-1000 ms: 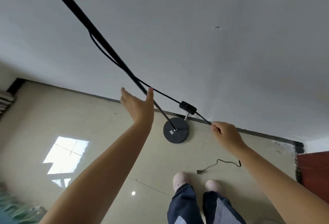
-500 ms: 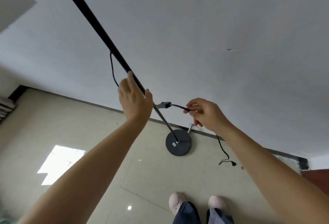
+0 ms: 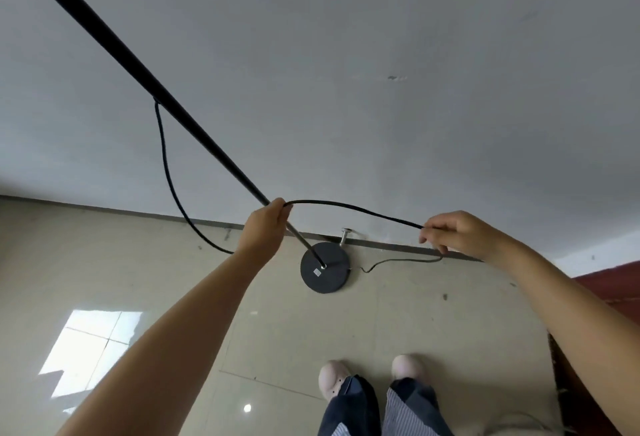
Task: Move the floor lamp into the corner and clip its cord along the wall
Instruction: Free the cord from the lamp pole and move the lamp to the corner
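Cord (image 3: 353, 208) now stretched wider between left hand (image 3: 265, 227), seemingly closed on pole (image 3: 138, 70), and right-hand (image 3: 457, 233) pinch grip.

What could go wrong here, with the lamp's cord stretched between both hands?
Two risks, judging from this moment:

1. The left hand grips the lamp pole and the cord together, while the right hand pulls the cord sideways. A hard tug might tip the lamp on its round base.

2. Slack cord hangs in a loop by the pole and trails along the floor near the shoes, so a step forward could snag it.
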Tool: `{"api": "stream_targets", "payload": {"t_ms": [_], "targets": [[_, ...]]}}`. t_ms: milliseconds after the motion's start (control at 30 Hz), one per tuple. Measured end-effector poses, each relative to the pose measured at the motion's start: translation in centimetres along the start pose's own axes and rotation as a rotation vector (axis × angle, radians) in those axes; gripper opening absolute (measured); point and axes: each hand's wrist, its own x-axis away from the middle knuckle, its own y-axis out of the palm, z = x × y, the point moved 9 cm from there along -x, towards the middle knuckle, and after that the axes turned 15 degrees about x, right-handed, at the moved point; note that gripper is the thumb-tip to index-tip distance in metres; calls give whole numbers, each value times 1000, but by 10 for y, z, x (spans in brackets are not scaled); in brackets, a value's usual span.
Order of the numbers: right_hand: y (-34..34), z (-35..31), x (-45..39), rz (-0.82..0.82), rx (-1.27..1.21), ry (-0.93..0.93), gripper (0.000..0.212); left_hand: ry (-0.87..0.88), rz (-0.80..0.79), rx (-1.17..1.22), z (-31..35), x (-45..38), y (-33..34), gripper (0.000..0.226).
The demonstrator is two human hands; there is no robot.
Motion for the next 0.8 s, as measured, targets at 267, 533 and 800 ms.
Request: {"api": "stream_targets", "payload": {"t_ms": [267, 533, 800], "targets": [[-16, 16, 13, 263, -391, -38, 30, -163, -306, -348, -26, 11, 22, 30], [-21, -73, -12, 158, -1037, -434, 49, 146, 202, -56, 49, 9, -33, 41], [-10, -86, -61, 338, -1014, -178, 36, 145, 748, 235, 49, 7, -132, 43]]}}
